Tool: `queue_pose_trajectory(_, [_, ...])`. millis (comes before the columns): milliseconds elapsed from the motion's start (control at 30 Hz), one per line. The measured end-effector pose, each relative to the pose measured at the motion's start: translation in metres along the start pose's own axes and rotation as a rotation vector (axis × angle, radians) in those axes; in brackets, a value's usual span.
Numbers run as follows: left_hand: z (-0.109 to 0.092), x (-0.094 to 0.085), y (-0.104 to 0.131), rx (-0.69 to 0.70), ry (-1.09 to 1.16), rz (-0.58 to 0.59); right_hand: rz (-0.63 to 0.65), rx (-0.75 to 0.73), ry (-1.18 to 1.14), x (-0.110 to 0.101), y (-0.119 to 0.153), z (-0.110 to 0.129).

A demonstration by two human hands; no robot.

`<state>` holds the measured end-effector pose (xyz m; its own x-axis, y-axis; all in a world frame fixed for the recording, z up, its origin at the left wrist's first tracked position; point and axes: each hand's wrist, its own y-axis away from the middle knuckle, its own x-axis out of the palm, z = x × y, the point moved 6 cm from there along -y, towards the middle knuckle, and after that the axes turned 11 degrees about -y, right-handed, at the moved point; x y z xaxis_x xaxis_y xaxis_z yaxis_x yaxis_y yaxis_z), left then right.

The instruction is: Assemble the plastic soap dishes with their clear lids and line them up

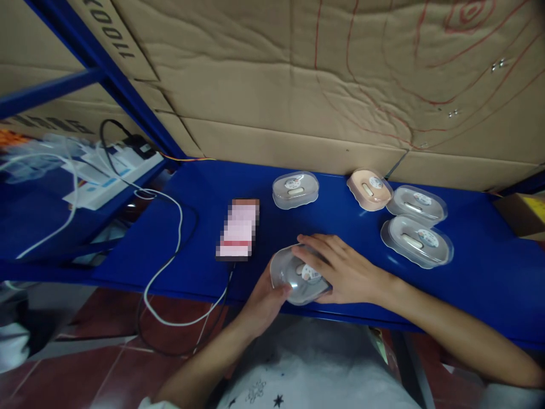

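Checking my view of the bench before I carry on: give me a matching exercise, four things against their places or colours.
Things:
1. phone
2. pink case
3. held clear case
4. white cable

Descriptions:
A. between both hands at the shelf's front edge
B. plugged into the phone, looping off the shelf's left side
C. at the back, left of two clear cases
D. flat on the blue shelf, left of the hands

Pairs: 1-D, 2-C, 3-A, 4-B
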<state>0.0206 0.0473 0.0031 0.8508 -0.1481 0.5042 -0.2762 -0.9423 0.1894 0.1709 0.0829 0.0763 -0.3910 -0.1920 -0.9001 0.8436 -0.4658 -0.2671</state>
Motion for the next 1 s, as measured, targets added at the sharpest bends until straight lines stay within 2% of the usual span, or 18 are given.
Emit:
queue_pose_trajectory(133, [-0.002, 0.002, -0.005, -0.043, 0.054, -0.043, -0.010, 0.106, 0.035, -0.011, 0.006, -0.019])
queue_pose_trajectory(367, [-0.008, 0.004, -0.007, -0.039, 0.011, -0.007, -0.011, 0.568, 0.153, -0.038, 0.034, -0.104])
queue_pose_trajectory(467, [-0.008, 0.004, -0.006, -0.034, -0.031, 0.007, 0.012, 0.698, 0.175, -0.043, 0.037, -0.133])
queue_pose_trajectory(533, [-0.008, 0.004, -0.006, -0.032, -0.045, 0.008, 0.019, 0.740, 0.188, -0.043, 0.032, -0.144])
queue_pose_trajectory(633, [-0.007, 0.003, -0.007, -0.034, -0.044, 0.006, -0.011, 0.648, 0.222, -0.041, 0.006, -0.140])
queue_pose_trajectory(733, [-0.006, 0.003, -0.008, -0.020, -0.050, 0.007, -0.055, 0.475, 0.251, -0.036, -0.037, -0.124])
queue_pose_trajectory(800, [-0.005, 0.003, -0.006, 0.024, -0.103, 0.004, -0.048, 0.413, 0.274, -0.030, -0.066, -0.117])
queue_pose_trajectory(900, [-0.007, 0.003, 0.003, 0.170, -0.312, -0.005, 0.034, 0.418, 0.263, -0.015, -0.096, -0.114])
queue_pose_trajectory(1000, [-0.014, 0.008, 0.017, 0.358, -0.640, -0.012, 0.077, 0.385, 0.232, -0.001, -0.100, -0.100])
